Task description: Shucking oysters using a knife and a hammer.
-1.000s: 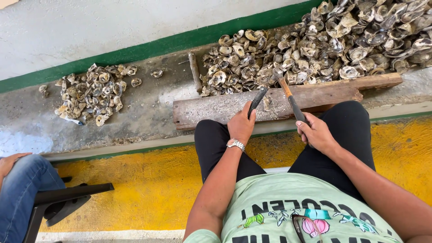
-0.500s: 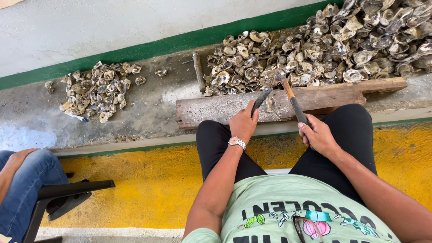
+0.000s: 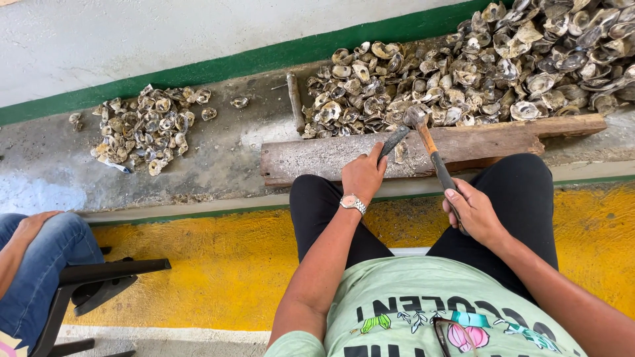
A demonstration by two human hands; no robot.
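Fingers of left hand (image 3: 363,176) grip a dark tool (image 3: 394,141); right hand (image 3: 473,213) clasps hammer (image 3: 430,147), perhaps above plank (image 3: 331,158).

The scene is seen from one head-worn camera only, looking steeply down and forward at the wooden plank (image 3: 403,149), which is close, just beyond the knees.

A small hammer (image 3: 433,153) with an orange-brown wooden handle and a dull metal head slants up over a weathered wooden plank (image 3: 331,158), its head hanging at the plank's far edge, right against the big heap of grey oyster shells (image 3: 489,66). Beside it a dark, flat metal blade (image 3: 394,141) leans at an angle, its tip down on the plank next to one pale oyster shell (image 3: 400,153) lying on the wood.
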